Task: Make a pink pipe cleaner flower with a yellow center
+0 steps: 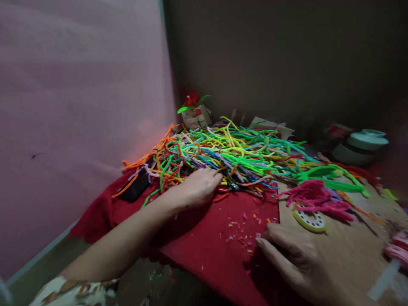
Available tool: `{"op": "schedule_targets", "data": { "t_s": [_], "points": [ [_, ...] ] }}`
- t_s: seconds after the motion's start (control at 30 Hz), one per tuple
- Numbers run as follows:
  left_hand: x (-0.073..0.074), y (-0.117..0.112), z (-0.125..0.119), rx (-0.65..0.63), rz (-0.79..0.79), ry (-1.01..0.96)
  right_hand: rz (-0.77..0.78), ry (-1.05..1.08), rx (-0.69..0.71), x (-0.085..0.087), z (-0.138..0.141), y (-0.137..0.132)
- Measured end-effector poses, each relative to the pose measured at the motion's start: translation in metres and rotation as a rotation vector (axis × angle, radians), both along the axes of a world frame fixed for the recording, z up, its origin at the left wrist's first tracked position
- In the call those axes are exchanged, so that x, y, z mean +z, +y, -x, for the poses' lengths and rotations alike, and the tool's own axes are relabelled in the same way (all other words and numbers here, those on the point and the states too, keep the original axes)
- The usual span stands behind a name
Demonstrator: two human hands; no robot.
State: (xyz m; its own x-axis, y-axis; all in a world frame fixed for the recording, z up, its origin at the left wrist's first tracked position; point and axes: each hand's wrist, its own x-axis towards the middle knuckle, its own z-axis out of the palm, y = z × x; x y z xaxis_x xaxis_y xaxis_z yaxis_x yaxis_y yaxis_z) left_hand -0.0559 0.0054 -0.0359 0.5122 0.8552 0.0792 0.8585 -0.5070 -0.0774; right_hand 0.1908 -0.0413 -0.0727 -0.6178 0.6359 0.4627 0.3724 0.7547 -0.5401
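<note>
My left hand (204,185) reaches into the near edge of a big heap of coloured pipe cleaners (236,148). Its fingers are curled down, and whatever they grip is hidden beneath them. Just right of those fingertips lies a tool with red handles (223,190), partly covered by the heap. My right hand (291,253) rests low over the seam between the red cloth (197,238) and a brown board (347,246). Its thumb and bent forefinger stand slightly apart with nothing visible between them. Small fluffy clippings (240,231) lie scattered left of it.
A bundle of pink pipe cleaners (309,195) partly covers a white and yellow disc with holes (310,219). Bright green loops (331,176) lie behind. A lidded jar (360,146), a red flower (191,98), a black object (135,187) and a pink glue gun (397,250) surround the heap.
</note>
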Motion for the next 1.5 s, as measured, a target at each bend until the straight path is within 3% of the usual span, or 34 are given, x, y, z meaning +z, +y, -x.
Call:
{"op": "schedule_targets", "data": {
  "t_s": [0.1, 0.23, 0.53, 0.67, 0.8, 0.9, 1.0, 1.03, 1.1, 1.17, 1.27, 1.37, 1.5],
  "points": [
    [-0.013, -0.004, -0.007, -0.011, -0.096, 0.091, 0.013, -0.015, -0.011, -0.002, -0.001, -0.001],
    [-0.007, -0.01, 0.001, -0.03, -0.116, 0.013, 0.006, -0.011, -0.026, 0.0, -0.001, -0.002],
    [0.016, -0.052, 0.008, -0.026, 0.181, -0.119, 0.02, 0.002, 0.003, -0.003, -0.002, -0.003],
    [0.002, -0.056, 0.008, -0.007, 0.231, -0.161, 0.013, -0.007, 0.006, -0.001, -0.001, -0.002],
    [-0.015, -0.047, 0.005, 0.065, 0.117, -0.212, -0.037, -0.003, 0.01, 0.004, 0.001, -0.001],
    [-0.003, -0.05, 0.009, 0.103, 0.12, -0.39, -0.051, 0.002, 0.001, 0.009, 0.001, -0.001],
    [0.023, -0.068, 0.03, 0.159, 0.356, -0.674, -0.012, -0.004, -0.014, 0.01, 0.0, -0.003],
    [0.03, -0.075, 0.041, 0.272, 0.343, -0.768, 0.003, 0.0, -0.021, 0.009, 0.0, -0.003],
    [0.036, -0.086, 0.066, 0.512, 0.152, -0.861, 0.026, 0.004, -0.02, 0.007, -0.002, -0.004],
    [0.029, -0.091, 0.09, 0.638, 0.072, -0.753, 0.037, 0.003, -0.005, 0.005, -0.002, -0.004],
    [0.006, -0.092, 0.11, 0.797, 0.113, -0.427, 0.032, 0.012, 0.003, 0.003, -0.002, -0.003],
    [-0.011, -0.087, 0.111, 0.831, 0.114, -0.229, 0.023, 0.024, -0.018, 0.002, -0.002, -0.003],
    [-0.016, -0.08, 0.104, 0.83, 0.159, -0.157, -0.01, 0.026, -0.018, 0.001, -0.002, -0.004]
  ]
}}
